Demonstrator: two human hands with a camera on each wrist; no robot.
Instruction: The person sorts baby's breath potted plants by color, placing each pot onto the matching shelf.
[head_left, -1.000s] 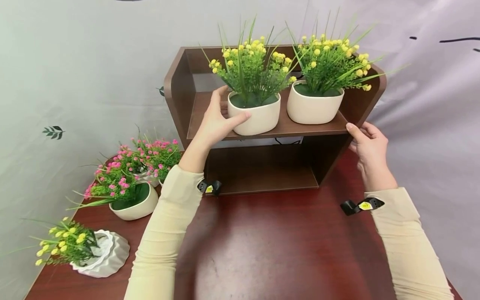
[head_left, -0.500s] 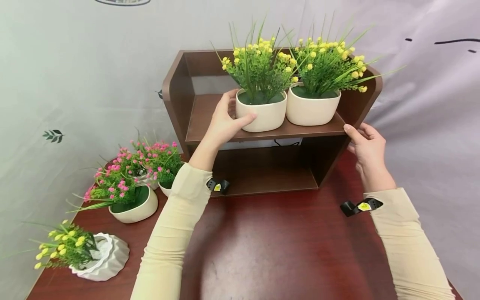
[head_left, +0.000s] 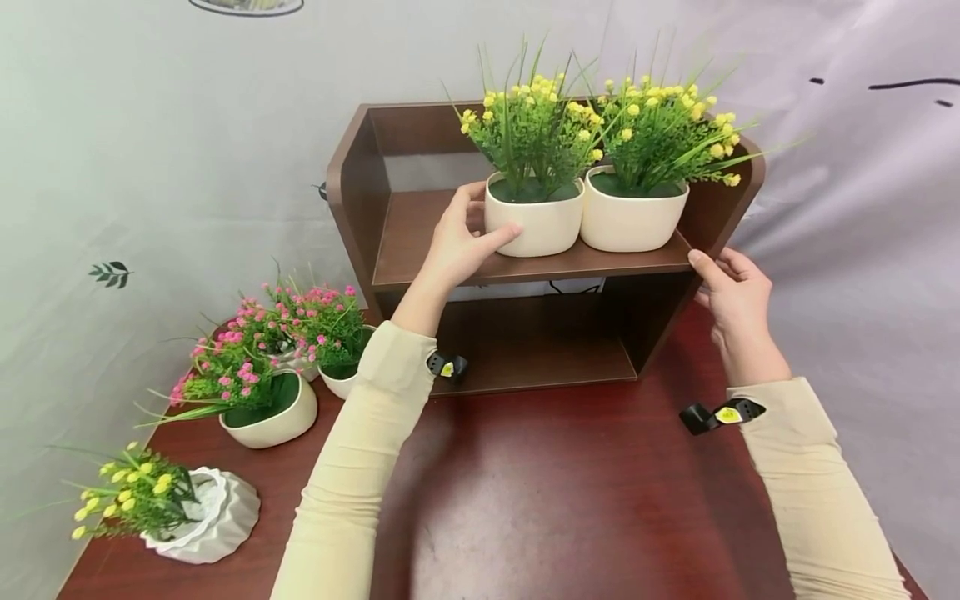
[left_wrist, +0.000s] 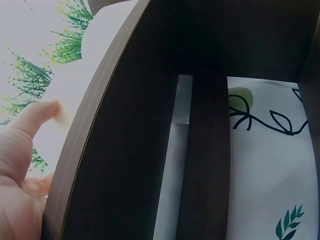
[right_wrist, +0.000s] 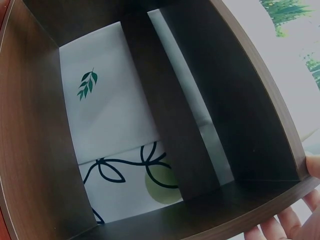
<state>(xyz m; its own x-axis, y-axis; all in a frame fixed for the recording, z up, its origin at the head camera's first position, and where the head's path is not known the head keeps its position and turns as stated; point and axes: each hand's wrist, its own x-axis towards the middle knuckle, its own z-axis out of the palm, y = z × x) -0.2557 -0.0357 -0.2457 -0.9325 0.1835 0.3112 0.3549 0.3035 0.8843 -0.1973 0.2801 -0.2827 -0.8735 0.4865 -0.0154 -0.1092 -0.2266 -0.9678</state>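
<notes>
Two white oval pots with yellow flowers stand side by side on the upper board of a dark brown two-tier shelf [head_left: 442,271]. My left hand [head_left: 461,246] grips the left flowerpot [head_left: 551,229], thumb across its front and fingers round its left side. That pot looks to be touching or almost touching the right flowerpot [head_left: 637,221]. My right hand [head_left: 738,292] holds the shelf's right side panel where the upper board meets it, with the thumb on the front edge. In the right wrist view, several fingers [right_wrist: 287,222] lie along the panel's outer side.
On the table [head_left: 525,492], left of the shelf, are several pots with pink flowers, among them a tilted white pot [head_left: 288,421]. Nearer the front left, a ribbed white pot [head_left: 232,512] with yellow flowers lies tipped. A pale patterned cloth [head_left: 187,167] hangs behind.
My left hand has slid the left flowerpot rightward and slightly back along the board, closing the gap to the right flowerpot. The right hand has stayed on the shelf.
</notes>
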